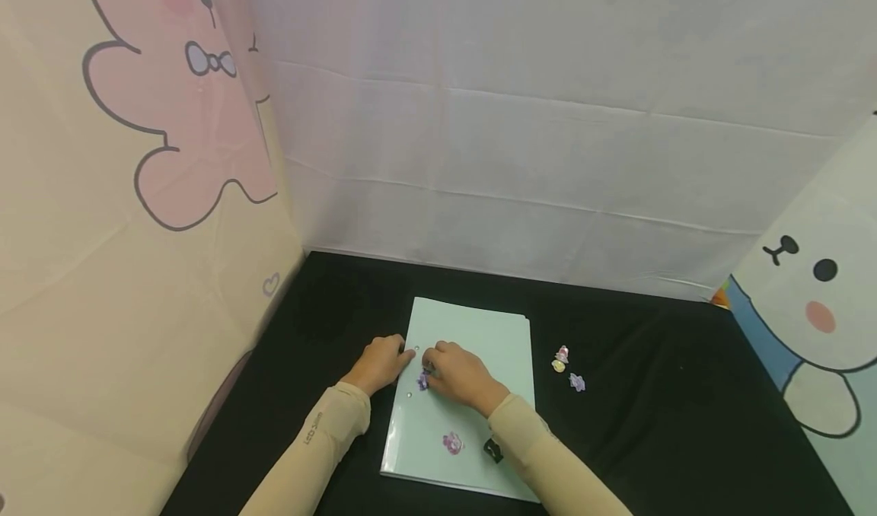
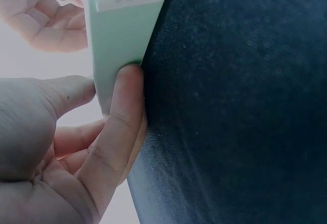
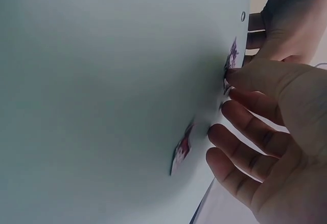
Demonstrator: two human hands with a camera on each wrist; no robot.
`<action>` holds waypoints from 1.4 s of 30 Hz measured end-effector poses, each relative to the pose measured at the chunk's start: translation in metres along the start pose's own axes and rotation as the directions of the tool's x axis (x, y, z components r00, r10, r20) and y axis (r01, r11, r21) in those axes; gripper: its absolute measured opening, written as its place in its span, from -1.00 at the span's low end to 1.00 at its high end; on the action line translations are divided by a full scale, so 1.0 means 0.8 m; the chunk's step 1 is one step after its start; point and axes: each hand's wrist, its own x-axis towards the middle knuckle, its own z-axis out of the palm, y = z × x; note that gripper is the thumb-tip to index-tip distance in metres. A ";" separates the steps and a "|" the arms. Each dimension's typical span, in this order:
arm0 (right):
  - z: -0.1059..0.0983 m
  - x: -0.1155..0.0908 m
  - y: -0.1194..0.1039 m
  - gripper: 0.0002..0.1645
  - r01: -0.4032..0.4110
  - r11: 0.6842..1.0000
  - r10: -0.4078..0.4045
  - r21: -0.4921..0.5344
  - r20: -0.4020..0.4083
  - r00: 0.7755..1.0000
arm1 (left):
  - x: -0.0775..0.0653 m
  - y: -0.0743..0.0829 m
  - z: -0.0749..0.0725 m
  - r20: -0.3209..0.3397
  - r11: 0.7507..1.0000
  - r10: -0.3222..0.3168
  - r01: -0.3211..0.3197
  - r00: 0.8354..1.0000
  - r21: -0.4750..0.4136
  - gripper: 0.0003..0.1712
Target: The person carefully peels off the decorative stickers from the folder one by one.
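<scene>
A pale mint-green file folder (image 1: 473, 333) lies on the black table cloth. My left hand (image 1: 379, 364) holds its left edge; in the left wrist view the thumb meets the cover edge and a finger lies on the folder's spine (image 2: 116, 40). Over the cover, my right hand (image 1: 462, 375) has its thumb and forefinger together at a small purple sticker (image 1: 422, 381). The sticker (image 3: 231, 58) partly shows beyond the thumb in the right wrist view, its rest hidden. Lower on the cover are a pink-purple sticker (image 1: 452, 443) and a dark piece (image 1: 493, 450), beside the right sleeve.
Right of the folder, on the black cloth (image 1: 658, 409), lie a pink-and-white piece (image 1: 562, 354), a yellow one (image 1: 558, 366) and a purple one (image 1: 578, 382). A white curtain (image 1: 521, 166) hangs behind the table, and a printed curtain (image 1: 205, 288) on the left.
</scene>
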 end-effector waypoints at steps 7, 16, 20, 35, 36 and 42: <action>0.001 0.002 -0.002 -0.83 0.000 1.000 0.000 0.023 0.005 1.000 | 0.000 0.000 0.001 0.007 1.000 -0.019 0.020 1.000 -0.012 -0.75; 0.002 0.004 -0.002 -0.90 0.011 0.997 -0.009 0.071 -0.030 1.000 | -0.001 0.002 0.002 -0.001 1.000 -0.009 0.009 1.000 -0.008 -0.76; 0.002 0.006 0.001 -0.90 -0.001 0.993 0.007 0.115 -0.045 0.999 | -0.001 0.001 0.002 -0.004 1.000 0.001 -0.001 1.000 -0.020 -0.77; -0.012 -0.033 0.049 -0.87 -0.190 0.970 0.194 0.152 -0.013 0.981 | -0.001 0.000 -0.001 -0.008 1.000 -0.029 0.029 1.000 0.001 -0.71; -0.013 -0.039 0.054 -0.87 -0.201 0.967 0.207 0.156 -0.020 0.978 | -0.001 0.000 -0.001 -0.007 1.000 -0.028 0.028 1.000 0.003 -0.71; -0.018 -0.077 0.085 -0.87 -0.297 0.936 0.312 0.189 -0.051 0.949 | -0.002 0.000 0.000 -0.002 1.000 -0.015 0.015 1.000 0.000 -0.70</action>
